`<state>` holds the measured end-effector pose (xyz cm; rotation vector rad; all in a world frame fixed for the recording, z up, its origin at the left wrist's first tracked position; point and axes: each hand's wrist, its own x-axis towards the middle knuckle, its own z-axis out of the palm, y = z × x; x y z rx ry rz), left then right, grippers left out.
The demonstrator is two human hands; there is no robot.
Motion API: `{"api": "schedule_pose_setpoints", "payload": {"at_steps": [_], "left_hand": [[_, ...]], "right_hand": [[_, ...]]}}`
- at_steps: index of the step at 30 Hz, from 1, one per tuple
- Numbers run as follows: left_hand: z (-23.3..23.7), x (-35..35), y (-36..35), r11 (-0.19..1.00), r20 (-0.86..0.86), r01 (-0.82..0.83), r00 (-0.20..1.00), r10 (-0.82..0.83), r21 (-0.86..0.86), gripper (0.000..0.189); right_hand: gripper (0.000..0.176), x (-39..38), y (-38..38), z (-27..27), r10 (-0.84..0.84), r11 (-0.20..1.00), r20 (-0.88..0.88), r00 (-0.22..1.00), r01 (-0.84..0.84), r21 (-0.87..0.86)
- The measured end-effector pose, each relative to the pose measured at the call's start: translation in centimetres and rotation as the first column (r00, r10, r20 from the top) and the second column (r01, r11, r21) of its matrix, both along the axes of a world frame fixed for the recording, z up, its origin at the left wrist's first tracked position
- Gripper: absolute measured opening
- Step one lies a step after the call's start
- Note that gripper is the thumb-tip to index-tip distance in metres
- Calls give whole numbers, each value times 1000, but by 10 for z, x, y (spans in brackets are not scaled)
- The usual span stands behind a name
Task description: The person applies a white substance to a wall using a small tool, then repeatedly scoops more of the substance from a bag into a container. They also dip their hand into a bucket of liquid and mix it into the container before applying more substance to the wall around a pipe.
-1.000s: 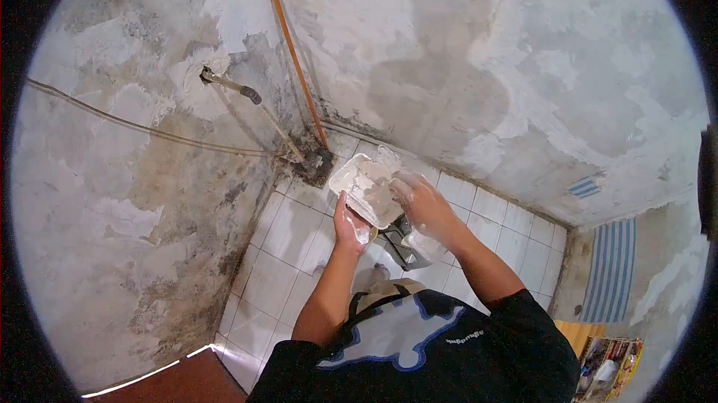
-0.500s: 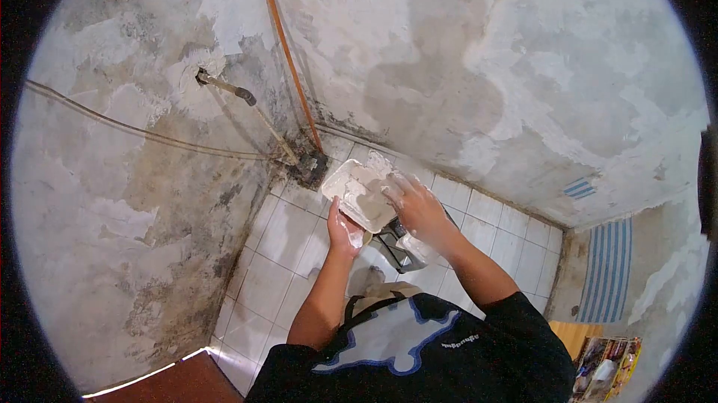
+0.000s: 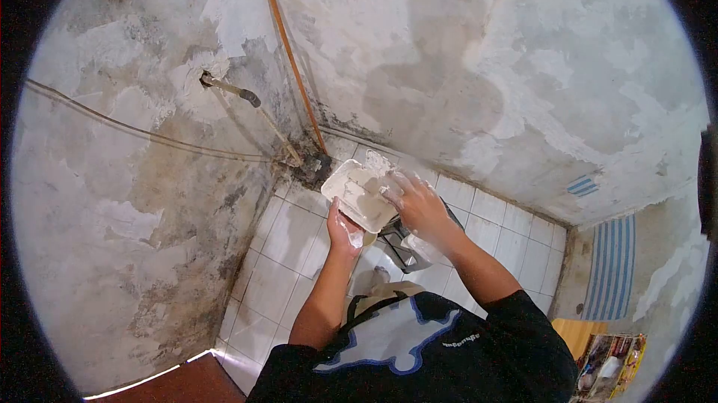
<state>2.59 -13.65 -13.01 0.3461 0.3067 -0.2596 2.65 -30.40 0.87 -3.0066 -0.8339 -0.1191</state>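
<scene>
A shallow white plastic tray (image 3: pixel 359 217) holding wet white putty (image 3: pixel 364 186) rests in my left hand (image 3: pixel 345 232), whose fingers go under it and whose thumb lies along its near-left side. White smears cover parts of that palm. At the tray's right side is my right hand (image 3: pixel 421 207), its fingers bent and coated in white. A putty-covered piece (image 3: pixel 380 163) sticks out past the tray's far rim near those fingers; whether it is a tool in their grip, I cannot make out.
Below the hands stands a dark-framed stool or stand (image 3: pixel 404 252) on the white tiled floor (image 3: pixel 277 287). An orange pole (image 3: pixel 293 59) leans in the corner beside a jointed pipe (image 3: pixel 250 98). Patchy plastered walls (image 3: pixel 538 44) surround me; a striped blue piece (image 3: pixel 611 268) hangs right.
My view has shifted slightly, so the walls and floor sit a little differently. Both hands and the tray keep nearly the same position, with the right fingers moved only slightly.
</scene>
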Motion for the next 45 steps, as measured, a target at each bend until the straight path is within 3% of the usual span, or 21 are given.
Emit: {"api": "schedule_pose_setpoints", "payload": {"at_steps": [23,26,29,31,35,37,43,45], "left_hand": [[10,-6,1,1000,-17,0,1000,0,-5,56],[12,-6,-2,1000,-24,9,1000,-9,0,56],[15,-6,-5,999,-28,26,999,-26,27,57],[12,-6,-8,998,-21,40,999,-39,40,57],[8,-5,-18,998,-41,59,998,-57,39,58],[5,-5,-25,996,-45,73,997,-71,51,58],[-29,-8,-42,989,-13,145,989,-145,2,60],[-46,-10,-45,995,-59,94,994,-92,35,58]], "right_hand": [[47,-7,7,2,67,997,4,998,-67,-41],[44,-7,1,-4,48,998,-32,998,-47,30],[40,-7,-9,-11,9,994,65,998,-16,109],[41,-6,-18,-13,10,944,44,999,-24,329],[36,-11,-38,-15,-95,855,11,995,76,512],[24,-14,-52,-20,-212,672,3,977,144,726],[21,-34,-127,-72,-515,485,-139,846,421,767],[24,-41,-151,-100,-595,336,-270,757,539,772]]}}
